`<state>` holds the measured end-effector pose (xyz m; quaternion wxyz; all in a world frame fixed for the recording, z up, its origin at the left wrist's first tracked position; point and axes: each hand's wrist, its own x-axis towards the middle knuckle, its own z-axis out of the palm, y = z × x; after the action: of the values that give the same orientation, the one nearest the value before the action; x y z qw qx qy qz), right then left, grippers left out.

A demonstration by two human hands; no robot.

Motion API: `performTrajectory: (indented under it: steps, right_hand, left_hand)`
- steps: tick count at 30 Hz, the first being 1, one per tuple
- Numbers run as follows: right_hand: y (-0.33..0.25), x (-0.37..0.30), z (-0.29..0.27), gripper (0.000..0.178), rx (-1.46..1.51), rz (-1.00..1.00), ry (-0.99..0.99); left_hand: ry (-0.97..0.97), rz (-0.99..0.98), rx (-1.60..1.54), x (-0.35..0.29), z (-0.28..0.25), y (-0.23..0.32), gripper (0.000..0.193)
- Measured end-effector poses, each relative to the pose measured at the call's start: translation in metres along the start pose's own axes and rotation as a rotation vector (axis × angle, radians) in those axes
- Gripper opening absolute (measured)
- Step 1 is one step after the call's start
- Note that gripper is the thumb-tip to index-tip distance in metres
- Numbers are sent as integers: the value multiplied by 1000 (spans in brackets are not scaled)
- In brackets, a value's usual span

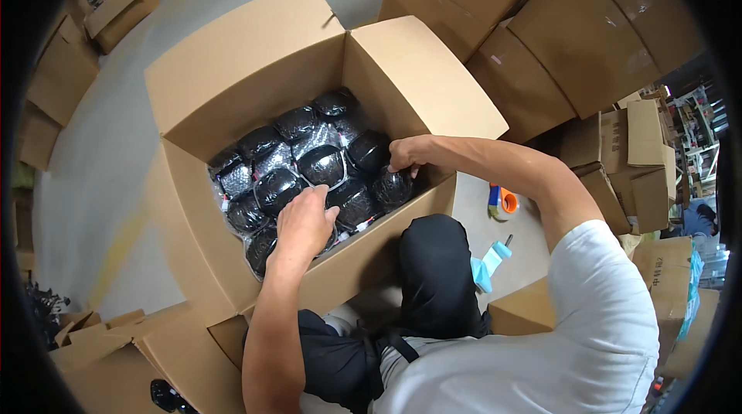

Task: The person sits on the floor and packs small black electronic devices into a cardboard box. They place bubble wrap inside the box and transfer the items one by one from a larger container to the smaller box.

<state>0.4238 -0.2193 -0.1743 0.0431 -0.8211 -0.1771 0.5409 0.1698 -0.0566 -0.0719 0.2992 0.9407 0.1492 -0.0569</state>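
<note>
A large open cardboard box [382, 248] stands before me, its flaps folded outward. Rows of rounded, glossy black items [321, 165] fill its bottom, each in clear plastic; bubble wrap shows between some of them. My left hand [304, 222] rests over the items at the near side, thumb apart from the fingers, with no object visible in it. At the right wall of the box, my right hand [407, 154] has its fingers curled down on a black plastic-wrapped item [393, 187] in the near right corner. Its fingertips are partly hidden.
Large cartons [572, 35] stand stacked at the far right. On the floor right of my knee lie an orange-cored tape roll [506, 201] and a light blue piece of material [488, 267]. Another open carton [116, 368] sits at lower left; more line the far left.
</note>
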Motion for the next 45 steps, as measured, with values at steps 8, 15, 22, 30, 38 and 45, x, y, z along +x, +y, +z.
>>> performTrajectory:
  steps: [8, 15, 22, 30, 38, 45]
  right_hand:
    - [23, 9, 29, 69, -983, -358, 135]
    - [11, -20, 40, 69, -1059, -468, 163]
    - [4, -13, 47, 59, -1135, -538, 158]
    - [-21, 5, 35, 71, -851, -412, 512]
    - [-19, 79, 23, 92, -769, -410, 585]
    - [-7, 84, 30, 92, -918, -451, 603]
  left_hand:
    - [-59, 39, 77, -6, 1, -17, 37]
    - [-64, 31, 79, -15, -6, -23, 37]
    - [-35, 19, 89, -19, -13, -20, 35]
    - [-83, 25, 53, -27, -15, -18, 32]
    - [-99, 43, 47, -24, -4, -22, 37]
    - [-106, 21, 59, -25, -12, -14, 41]
